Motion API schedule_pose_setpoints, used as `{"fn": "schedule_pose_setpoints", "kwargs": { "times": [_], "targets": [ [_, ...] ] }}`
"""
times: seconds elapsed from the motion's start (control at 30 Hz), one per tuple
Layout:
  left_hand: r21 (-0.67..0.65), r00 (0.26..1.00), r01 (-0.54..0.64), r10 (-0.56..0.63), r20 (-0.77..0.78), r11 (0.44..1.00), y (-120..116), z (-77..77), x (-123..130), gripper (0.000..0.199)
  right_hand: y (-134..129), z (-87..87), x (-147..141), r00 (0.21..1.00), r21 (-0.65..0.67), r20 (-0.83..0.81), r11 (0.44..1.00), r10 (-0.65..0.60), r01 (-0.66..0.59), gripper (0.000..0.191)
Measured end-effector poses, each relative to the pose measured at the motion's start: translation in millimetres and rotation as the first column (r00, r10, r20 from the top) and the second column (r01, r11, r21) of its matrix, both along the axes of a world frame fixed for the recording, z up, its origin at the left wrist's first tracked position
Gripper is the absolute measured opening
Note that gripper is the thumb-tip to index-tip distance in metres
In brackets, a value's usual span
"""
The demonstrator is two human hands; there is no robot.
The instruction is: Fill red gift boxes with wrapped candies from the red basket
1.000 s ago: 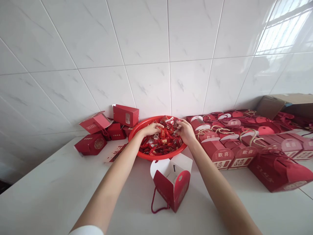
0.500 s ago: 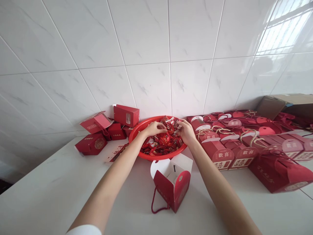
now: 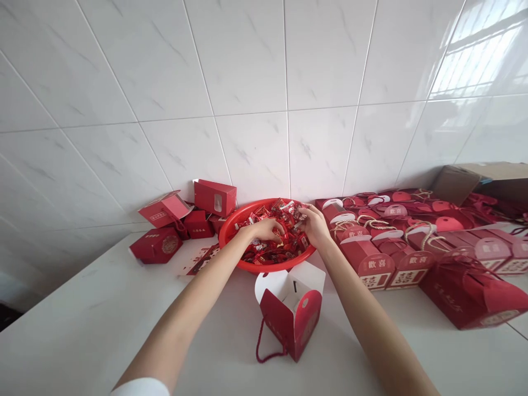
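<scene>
A red basket [image 3: 270, 268] by the wall holds many red-wrapped candies [image 3: 268, 254]. My left hand [image 3: 266, 230] is down among them, its fingers curled at a wrapper; what it grips is too small to name. At the basket's right side my right hand [image 3: 314, 224] has its fingers bent round a dark red and white wrapped candy [image 3: 302, 215]. In front of the basket stands a red box [image 3: 289, 319] with its white-lined top open and a dark red cord hanging at its left.
Several red boxes [image 3: 157, 243] lie at the left beside printed flat card [image 3: 201, 260]. Many closed red boxes [image 3: 373, 264] stand in rows at the right. A brown carton [image 3: 462, 181] is behind them against the tiled wall.
My left hand has moved slightly down and right, deeper into the candies. My right hand has stayed at the basket's right side. The view has shifted a little.
</scene>
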State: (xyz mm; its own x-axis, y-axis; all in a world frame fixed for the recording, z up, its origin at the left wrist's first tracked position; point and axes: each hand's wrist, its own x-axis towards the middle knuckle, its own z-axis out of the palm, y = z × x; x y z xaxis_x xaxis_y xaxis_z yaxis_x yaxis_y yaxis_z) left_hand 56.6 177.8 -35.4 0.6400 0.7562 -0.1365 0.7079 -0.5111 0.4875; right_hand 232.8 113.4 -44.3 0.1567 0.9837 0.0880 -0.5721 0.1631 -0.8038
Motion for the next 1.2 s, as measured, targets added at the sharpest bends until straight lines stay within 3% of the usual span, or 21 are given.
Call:
{"fn": "schedule_pose_setpoints", "kwargs": {
  "times": [0.13,0.3,0.4,0.53,0.6,0.7,0.9,0.97,1.07,1.2],
  "targets": [
    [0.069,0.998,-0.032,0.028,0.056,0.997,-5.6,4.8,2.8,0.019,-2.0,2.3,1.2,1.000,0.012,0.006,1.000,0.016,-0.016,0.019],
    [0.182,0.971,-0.181,0.147,0.189,0.966,-16.7,13.4,-4.2,0.020,-8.2,14.7,10.3,0.999,0.045,0.023,0.998,0.042,-0.043,0.019],
    [0.092,0.904,-0.230,0.177,0.390,0.969,-32.4,15.9,-11.3,0.025,-16.0,27.7,17.2,0.998,0.077,0.028,0.995,0.054,-0.056,0.018],
    [-0.070,0.813,-0.164,0.175,0.555,0.984,-68.4,20.8,-16.4,0.040,-31.6,46.5,23.6,0.997,0.136,0.046,0.989,0.057,-0.062,0.012],
    [-0.098,0.825,-0.094,0.133,0.549,0.991,-90.1,26.4,-17.0,0.042,-41.0,55.2,25.0,0.996,0.160,0.065,0.984,0.069,-0.078,0.009],
    [-0.085,0.900,0.047,-0.005,0.436,0.995,-120.1,36.5,-16.4,0.033,-55.9,67.0,24.5,0.991,0.186,0.104,0.977,0.087,-0.106,0.008],
    [-0.062,0.971,0.124,-0.108,0.212,0.990,-151.4,41.9,-12.5,0.022,-83.4,80.6,23.0,0.951,0.225,0.267,0.949,0.156,-0.219,0.012],
    [-0.132,0.974,0.157,-0.132,0.184,0.979,-156.5,41.9,-12.8,0.029,-90.2,81.6,26.2,0.904,0.254,0.385,0.920,0.186,-0.298,0.013],
    [-0.190,0.977,0.176,-0.148,0.152,0.966,-164.6,45.9,-17.8,0.036,-98.6,83.1,34.1,0.774,0.249,0.586,0.855,0.241,-0.455,0.013],
    [-0.075,0.996,0.066,-0.070,-0.057,0.995,-175.8,56.0,-32.7,0.040,-106.0,86.3,39.6,0.510,0.137,0.814,0.763,0.277,-0.632,0.012]
  ]
}}
